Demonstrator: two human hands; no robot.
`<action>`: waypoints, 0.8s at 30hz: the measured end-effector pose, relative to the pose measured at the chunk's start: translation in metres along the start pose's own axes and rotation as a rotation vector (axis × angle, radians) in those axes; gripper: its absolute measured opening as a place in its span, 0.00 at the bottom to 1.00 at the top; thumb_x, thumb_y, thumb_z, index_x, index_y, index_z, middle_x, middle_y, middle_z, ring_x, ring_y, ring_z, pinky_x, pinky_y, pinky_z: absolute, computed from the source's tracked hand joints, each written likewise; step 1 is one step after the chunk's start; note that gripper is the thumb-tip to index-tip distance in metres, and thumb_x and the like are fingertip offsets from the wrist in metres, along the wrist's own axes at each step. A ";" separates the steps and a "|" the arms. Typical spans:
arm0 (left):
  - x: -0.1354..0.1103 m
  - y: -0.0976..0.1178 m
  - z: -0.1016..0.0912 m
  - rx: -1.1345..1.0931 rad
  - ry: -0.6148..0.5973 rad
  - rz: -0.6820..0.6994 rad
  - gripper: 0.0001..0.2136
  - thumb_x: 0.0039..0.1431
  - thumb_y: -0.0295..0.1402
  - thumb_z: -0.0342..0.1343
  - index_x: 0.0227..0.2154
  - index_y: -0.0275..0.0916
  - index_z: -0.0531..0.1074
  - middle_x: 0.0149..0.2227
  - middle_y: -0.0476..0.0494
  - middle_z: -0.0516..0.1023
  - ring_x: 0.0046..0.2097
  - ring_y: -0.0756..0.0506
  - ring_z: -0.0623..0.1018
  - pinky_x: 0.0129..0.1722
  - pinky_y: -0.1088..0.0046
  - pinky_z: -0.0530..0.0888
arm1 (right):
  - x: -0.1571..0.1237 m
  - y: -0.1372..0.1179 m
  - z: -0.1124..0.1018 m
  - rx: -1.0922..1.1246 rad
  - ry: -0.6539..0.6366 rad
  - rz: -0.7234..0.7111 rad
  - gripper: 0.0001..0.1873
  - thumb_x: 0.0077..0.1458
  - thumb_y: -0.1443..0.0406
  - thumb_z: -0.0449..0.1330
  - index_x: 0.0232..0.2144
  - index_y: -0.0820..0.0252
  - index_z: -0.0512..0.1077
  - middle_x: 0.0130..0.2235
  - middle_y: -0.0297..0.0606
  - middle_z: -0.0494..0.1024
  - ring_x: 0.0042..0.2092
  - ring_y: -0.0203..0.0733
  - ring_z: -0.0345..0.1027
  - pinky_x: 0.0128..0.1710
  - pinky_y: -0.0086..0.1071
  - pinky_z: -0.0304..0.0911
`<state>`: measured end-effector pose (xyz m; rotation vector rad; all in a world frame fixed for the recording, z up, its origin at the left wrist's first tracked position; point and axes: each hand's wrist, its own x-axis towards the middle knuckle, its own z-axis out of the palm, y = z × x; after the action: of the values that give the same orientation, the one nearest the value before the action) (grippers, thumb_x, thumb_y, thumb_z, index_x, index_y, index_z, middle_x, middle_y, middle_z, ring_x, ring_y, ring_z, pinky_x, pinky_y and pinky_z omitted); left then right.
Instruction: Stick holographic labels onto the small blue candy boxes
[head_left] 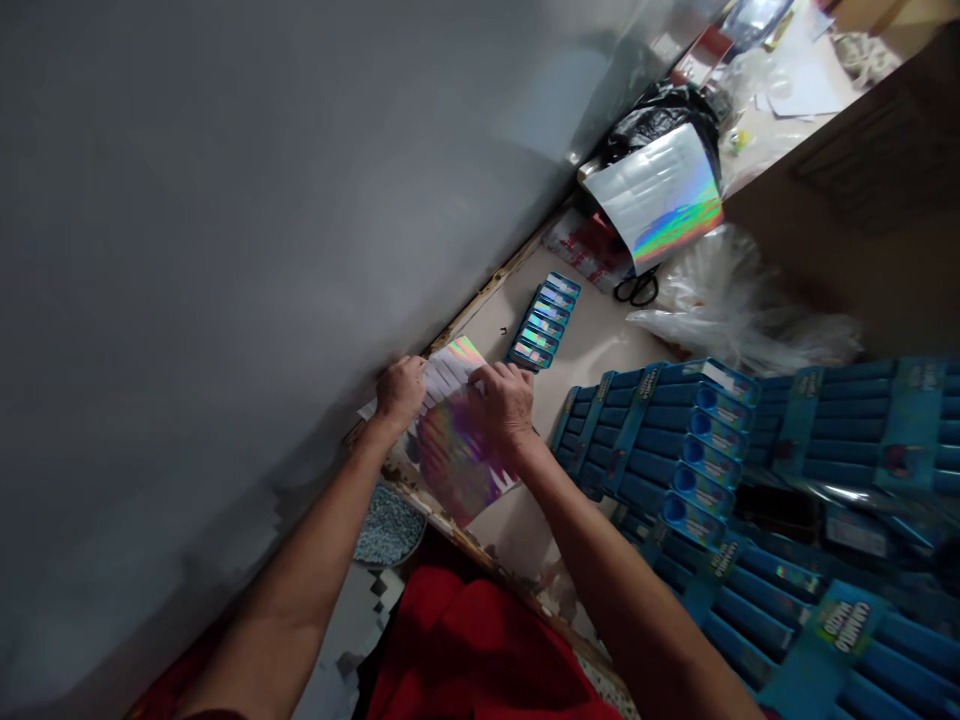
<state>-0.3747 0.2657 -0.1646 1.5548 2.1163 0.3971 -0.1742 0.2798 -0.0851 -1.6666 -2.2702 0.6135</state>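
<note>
A shiny holographic sheet [457, 465] lies on the table's near corner, reflecting purple and pink. Across its upper part runs a whitish area with rows of strips [444, 378], which look like labels. My left hand [401, 392] is closed, its fingers curled at the left edge of this sheet. Over the right side, my right hand [510, 402] has its fingers bent and pressed together at the sheet. The fingertips are partly hidden. Just beyond my right hand sits a small blue pack [545, 320] with a row of shiny labels on its ends.
Stacked blue packs of long boxes [675, 440] crowd the right side. Behind them lie clear plastic bags [742, 300], black scissors [636, 287], another holographic sheet [664, 195] and a black bag [660, 115]. A grey wall [225, 200] borders the left. Below the table edge stands a basin of pale bits [388, 525].
</note>
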 end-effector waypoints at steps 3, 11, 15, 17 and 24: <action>-0.011 0.010 -0.001 -0.118 0.073 0.042 0.17 0.67 0.32 0.51 0.55 0.34 0.76 0.54 0.29 0.77 0.55 0.37 0.76 0.55 0.64 0.70 | -0.019 -0.009 -0.030 0.369 0.012 0.328 0.06 0.55 0.61 0.62 0.34 0.55 0.77 0.25 0.31 0.72 0.30 0.41 0.67 0.36 0.35 0.64; -0.066 0.087 -0.031 -1.234 -0.504 -0.114 0.34 0.59 0.60 0.56 0.54 0.35 0.75 0.49 0.31 0.81 0.50 0.37 0.81 0.48 0.61 0.78 | -0.065 -0.004 -0.107 1.139 -0.099 0.675 0.17 0.37 0.54 0.71 0.25 0.61 0.75 0.22 0.30 0.72 0.19 0.34 0.62 0.15 0.28 0.60; -0.085 0.127 -0.039 -1.235 -0.536 -0.132 0.23 0.47 0.52 0.70 0.36 0.38 0.78 0.35 0.41 0.81 0.37 0.45 0.80 0.41 0.68 0.77 | -0.090 0.001 -0.140 1.095 -0.037 0.712 0.16 0.36 0.55 0.73 0.23 0.61 0.76 0.21 0.31 0.73 0.20 0.33 0.62 0.16 0.26 0.59; -0.094 0.148 -0.043 -1.146 -0.473 -0.085 0.18 0.47 0.49 0.70 0.29 0.39 0.77 0.29 0.45 0.79 0.32 0.48 0.77 0.37 0.70 0.75 | -0.106 0.003 -0.156 1.040 0.025 0.713 0.16 0.39 0.54 0.72 0.24 0.59 0.77 0.22 0.32 0.74 0.19 0.35 0.63 0.14 0.28 0.59; -0.109 0.252 -0.040 -1.020 -0.386 0.047 0.14 0.51 0.46 0.67 0.29 0.40 0.81 0.26 0.46 0.78 0.29 0.48 0.73 0.30 0.71 0.71 | -0.128 0.051 -0.211 0.625 0.314 0.739 0.15 0.49 0.52 0.66 0.29 0.58 0.79 0.19 0.31 0.73 0.18 0.41 0.68 0.16 0.32 0.63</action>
<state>-0.1670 0.2432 0.0171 0.9495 1.2276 0.9202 0.0013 0.2096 0.0809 -2.0167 -1.0389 0.9890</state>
